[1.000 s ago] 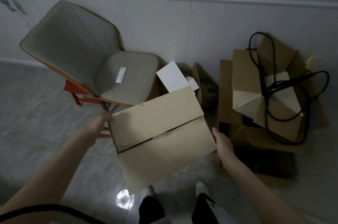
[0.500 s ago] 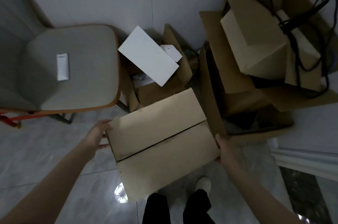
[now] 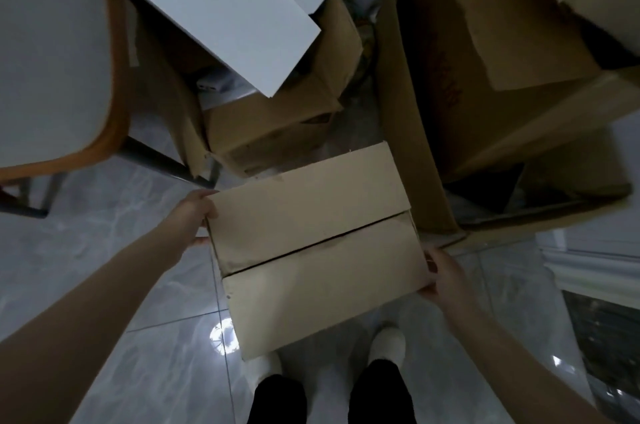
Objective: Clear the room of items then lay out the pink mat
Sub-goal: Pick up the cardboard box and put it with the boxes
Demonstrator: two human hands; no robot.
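Cardboard is what we carry: the closed box (image 3: 317, 247) sits between our hands, above the floor and our feet, its long axis running near to far and slanting slightly left. Left of the box, our left hand (image 3: 194, 217) grips its far left corner; right of it, our right hand (image 3: 441, 273) holds the near right edge, fingers wrapped. Both are equally engaged. Beyond the box, the open carton (image 3: 273, 112) now lies far closer than a second ago, and the chair (image 3: 59, 60) has slid to the left edge.

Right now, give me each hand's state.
Left hand: holds the left side of the box.
Right hand: holds the box's right side.
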